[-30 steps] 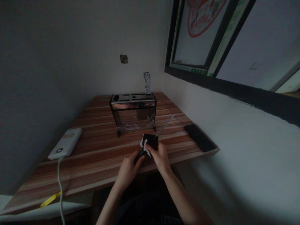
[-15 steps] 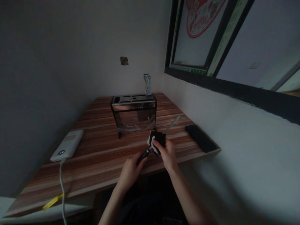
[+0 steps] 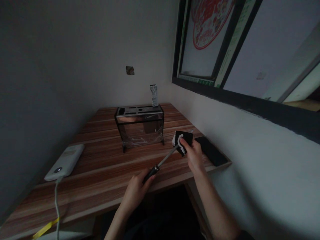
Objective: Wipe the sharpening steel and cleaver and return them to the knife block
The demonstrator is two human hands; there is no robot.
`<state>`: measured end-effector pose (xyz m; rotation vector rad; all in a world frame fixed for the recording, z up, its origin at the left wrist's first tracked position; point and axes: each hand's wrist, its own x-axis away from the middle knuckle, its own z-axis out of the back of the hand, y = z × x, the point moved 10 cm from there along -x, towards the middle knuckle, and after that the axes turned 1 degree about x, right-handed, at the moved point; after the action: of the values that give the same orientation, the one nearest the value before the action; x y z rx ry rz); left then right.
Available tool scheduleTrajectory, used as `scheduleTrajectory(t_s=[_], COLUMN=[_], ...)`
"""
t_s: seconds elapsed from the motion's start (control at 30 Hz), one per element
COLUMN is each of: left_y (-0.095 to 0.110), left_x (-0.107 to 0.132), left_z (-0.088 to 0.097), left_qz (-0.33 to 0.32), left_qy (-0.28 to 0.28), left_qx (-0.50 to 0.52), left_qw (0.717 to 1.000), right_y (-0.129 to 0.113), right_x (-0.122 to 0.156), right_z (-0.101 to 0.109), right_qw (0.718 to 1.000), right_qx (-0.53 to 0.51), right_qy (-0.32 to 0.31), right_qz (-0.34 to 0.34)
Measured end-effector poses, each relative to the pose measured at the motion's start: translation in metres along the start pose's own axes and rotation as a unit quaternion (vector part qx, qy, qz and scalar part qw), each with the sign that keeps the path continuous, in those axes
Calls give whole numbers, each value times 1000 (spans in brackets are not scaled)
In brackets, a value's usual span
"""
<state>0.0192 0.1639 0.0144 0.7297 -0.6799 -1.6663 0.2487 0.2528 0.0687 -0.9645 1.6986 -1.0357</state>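
Note:
My left hand (image 3: 138,188) grips the dark handle of a thin knife (image 3: 163,160) whose metal blade slants up to the right over the wooden table (image 3: 100,173). My right hand (image 3: 193,154) pinches a black and white cloth (image 3: 182,141) folded around the blade near its tip. The blade's tip is hidden by the cloth.
A metal knife rack (image 3: 139,128) with slots on top and a clear front stands behind the hands. A black phone (image 3: 212,150) lies flat at the table's right edge. A white power bank (image 3: 64,162) with a cable sits at left. A small canister (image 3: 154,95) stands by the wall corner.
My right hand has slid the cloth along the blade from near the handle out toward the tip, baring the blade's lower part. The left hand stayed on the handle.

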Motion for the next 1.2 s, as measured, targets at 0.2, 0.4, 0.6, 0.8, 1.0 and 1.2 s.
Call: scheduleTrajectory(t_s=[0.2, 0.4, 0.6, 0.8, 1.0, 1.2], left_y=[1, -1, 3, 2, 2, -6], left_x=[2, 2, 0, 1, -1, -1], left_z=[-2, -3, -2, -1, 2, 4], left_qz=[-5, 8, -1, -9, -8, 8], left_qy=[-12, -20, -24, -13, 9, 29], left_qx=[11, 6, 6, 9, 0, -9], left_qw=[1000, 1000, 1000, 1000, 1000, 1000], right_y=[-16, -12, 5, 13, 31, 45], right_x=[-18, -16, -10, -4, 20, 67], right_z=[23, 25, 32, 24, -9, -64], right_qw=[998, 996, 990, 987, 997, 986], right_qx=[-31, -53, -92, -119, -50, 72], right_qy=[45, 65, 104, 101, 34, -126], right_qz=[32, 24, -6, -27, -54, -80])
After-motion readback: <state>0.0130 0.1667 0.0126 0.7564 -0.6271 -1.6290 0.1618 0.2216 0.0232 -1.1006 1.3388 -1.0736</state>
